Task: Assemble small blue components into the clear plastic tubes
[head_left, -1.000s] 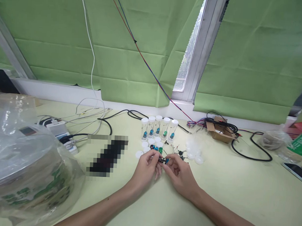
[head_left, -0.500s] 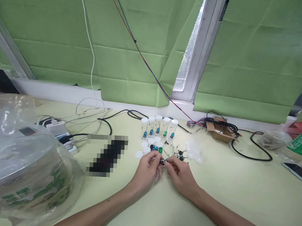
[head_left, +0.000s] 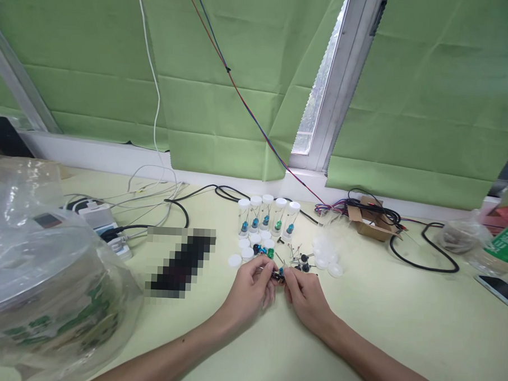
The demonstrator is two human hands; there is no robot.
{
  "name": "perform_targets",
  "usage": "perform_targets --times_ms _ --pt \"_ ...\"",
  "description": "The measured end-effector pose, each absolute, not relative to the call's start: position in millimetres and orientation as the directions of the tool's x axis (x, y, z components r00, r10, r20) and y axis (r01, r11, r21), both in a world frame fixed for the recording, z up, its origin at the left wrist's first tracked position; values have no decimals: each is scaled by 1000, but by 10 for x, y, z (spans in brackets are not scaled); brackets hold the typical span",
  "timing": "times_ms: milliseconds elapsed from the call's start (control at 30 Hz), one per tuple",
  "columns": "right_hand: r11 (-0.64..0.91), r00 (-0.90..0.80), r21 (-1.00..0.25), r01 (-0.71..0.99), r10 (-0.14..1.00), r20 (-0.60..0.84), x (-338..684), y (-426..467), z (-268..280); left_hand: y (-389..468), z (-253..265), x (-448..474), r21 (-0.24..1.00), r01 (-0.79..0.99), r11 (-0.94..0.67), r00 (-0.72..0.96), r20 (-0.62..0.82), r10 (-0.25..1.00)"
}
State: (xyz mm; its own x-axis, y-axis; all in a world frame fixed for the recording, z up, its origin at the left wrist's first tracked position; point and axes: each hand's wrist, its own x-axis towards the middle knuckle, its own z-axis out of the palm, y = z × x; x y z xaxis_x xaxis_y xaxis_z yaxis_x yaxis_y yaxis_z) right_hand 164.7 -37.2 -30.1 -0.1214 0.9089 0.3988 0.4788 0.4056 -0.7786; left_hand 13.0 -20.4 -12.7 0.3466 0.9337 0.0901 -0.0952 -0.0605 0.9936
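Note:
My left hand (head_left: pixel 250 283) is closed in a pinch on a small black part with a thin metal pin (head_left: pixel 277 276). Thumb and forefinger of my right hand (head_left: pixel 308 297) pinch a small blue piece (head_left: pixel 281 270) at the right end of that part, so both hands meet on it. Fingers partly hide it, and I cannot tell its exact kind. Just beyond my hands lie loose blue and green pieces (head_left: pixel 270 252), black-headed pins (head_left: pixel 305 258) and white caps (head_left: pixel 234 260). Behind them stand several clear capped tubes (head_left: pixel 290 223) with blue or green pieces inside.
Translucent round lids (head_left: pixel 335 269) lie right of the pins. A cardboard box (head_left: pixel 372 226) with black cables stands at the back right. To the left are a power strip (head_left: pixel 109 229) and a large plastic-wrapped container (head_left: pixel 59 300). A phone (head_left: pixel 500 291) lies far right.
My right hand's fingers have shifted and turned slightly at the small part, and more of the blue piece shows now. My left hand keeps its pinch nearly in place.

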Motion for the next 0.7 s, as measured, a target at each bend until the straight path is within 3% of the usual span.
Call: perform_targets --times_ms 300,700 --pt "435 -143 -825 361 900 412 1640 -422 -271 -156 -132 103 992 -92 -84 302 108 947" --pt "417 -179 -818 396 909 376 1654 -398 -299 -189 -128 117 993 -85 -81 319 104 942"
